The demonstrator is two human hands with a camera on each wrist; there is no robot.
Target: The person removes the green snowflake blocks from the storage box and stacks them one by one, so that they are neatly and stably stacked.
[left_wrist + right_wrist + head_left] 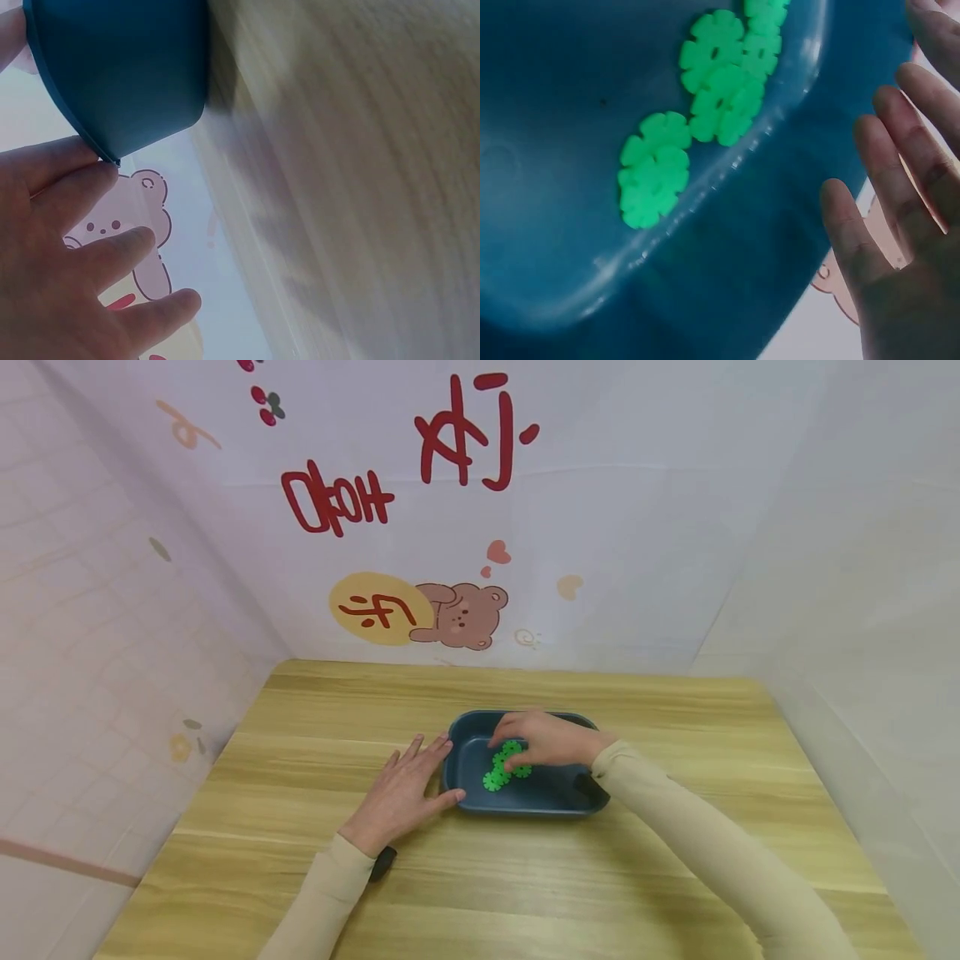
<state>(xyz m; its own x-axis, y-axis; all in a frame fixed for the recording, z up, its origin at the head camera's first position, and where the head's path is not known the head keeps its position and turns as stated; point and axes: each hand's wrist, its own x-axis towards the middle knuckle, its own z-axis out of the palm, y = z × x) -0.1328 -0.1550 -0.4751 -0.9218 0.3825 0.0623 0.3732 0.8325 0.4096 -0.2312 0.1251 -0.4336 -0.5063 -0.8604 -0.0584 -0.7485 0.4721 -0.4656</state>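
A dark teal plastic tray (525, 812) with rounded corners lies on the table. In it sit several bright green snowflake discs (495, 779), thin and notched; the right wrist view shows some discs (654, 187) overlapping along the tray's wall. My right hand (551, 740) reaches in over the right half of the tray, above the discs, fingers and thumb apart; in the right wrist view its fingers are extended with nothing between them. At the tray's left end is my left hand (401, 795), fingers spread. The left wrist view shows fingertips at the tray's rim (71, 120).
The wooden table (480, 893) reaches back to a white cloth wall (637, 552) printed with a bear, hearts and red characters. Pale cloth also hangs on both sides. A small black device (383, 863) sits at my left wrist.
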